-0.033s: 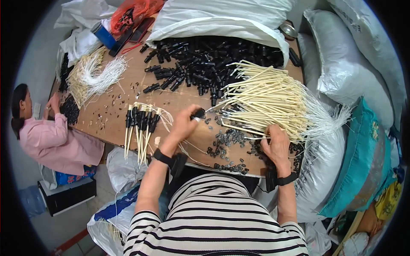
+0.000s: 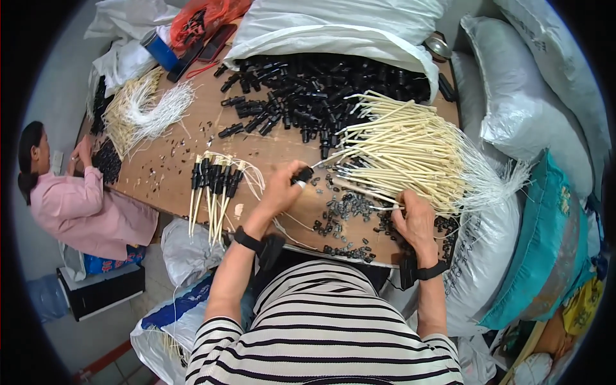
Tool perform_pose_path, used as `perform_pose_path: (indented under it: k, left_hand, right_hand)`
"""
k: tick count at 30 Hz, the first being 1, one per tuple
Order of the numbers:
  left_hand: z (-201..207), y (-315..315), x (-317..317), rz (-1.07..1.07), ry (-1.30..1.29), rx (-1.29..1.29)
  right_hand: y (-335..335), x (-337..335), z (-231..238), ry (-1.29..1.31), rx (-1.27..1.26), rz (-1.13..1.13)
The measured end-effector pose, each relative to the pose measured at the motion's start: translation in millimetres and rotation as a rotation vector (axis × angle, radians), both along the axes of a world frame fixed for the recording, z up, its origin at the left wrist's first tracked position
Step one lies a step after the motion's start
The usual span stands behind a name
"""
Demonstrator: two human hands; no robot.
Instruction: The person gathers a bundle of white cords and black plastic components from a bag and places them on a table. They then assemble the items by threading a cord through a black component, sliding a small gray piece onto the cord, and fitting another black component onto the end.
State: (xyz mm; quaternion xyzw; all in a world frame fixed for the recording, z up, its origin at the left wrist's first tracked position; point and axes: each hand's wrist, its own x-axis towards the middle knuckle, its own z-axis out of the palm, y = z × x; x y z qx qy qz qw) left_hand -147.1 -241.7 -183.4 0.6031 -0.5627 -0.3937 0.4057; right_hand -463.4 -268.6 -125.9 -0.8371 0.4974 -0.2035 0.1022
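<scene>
My left hand [image 2: 280, 189] is closed around a black plastic fitting [image 2: 301, 174], with something white at the fingertips. Close to this fitting, the pale tip of a cream sleeved wire points out of a big bundle of cream sleeved wires [image 2: 404, 151]. At the bundle's near edge, my right hand [image 2: 417, 216] has its thumb and fingers closed on one cream sleeved wire [image 2: 384, 208]. Small dark grey plastic pieces [image 2: 346, 208] lie scattered between my hands. Left of my left hand, several cream wires with black fittings [image 2: 217, 176] on them lie in a row.
A white sack [image 2: 340, 32] spills a heap of black fittings [image 2: 301, 96] at the table's far side. White wires [image 2: 157, 109] lie far left, near a person in pink [image 2: 90, 202]. Full white sacks [image 2: 520, 90] and a teal sack [image 2: 532, 244] crowd the right.
The whole view has shifted very slightly. Both hands keep their grips and nearly the same places.
</scene>
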Motion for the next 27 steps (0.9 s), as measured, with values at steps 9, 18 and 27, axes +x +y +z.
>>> perform_pose_path:
  k: [9,18,27]
  left_hand:
    - [1.3,15.8,0.8,-0.021,0.074,0.002]
    - [50.6,30.8,-50.6,-0.345,-0.649,-0.509]
    - [42.2,39.7,-26.9,0.068,-0.340,-0.041]
  right_hand:
    - [19.6,30.3,-6.1,-0.418,0.238,0.166]
    - [24.3,76.9,-7.2,-0.185,0.238,0.080]
    - [0.5,54.4,11.9,-1.307,0.771,0.084]
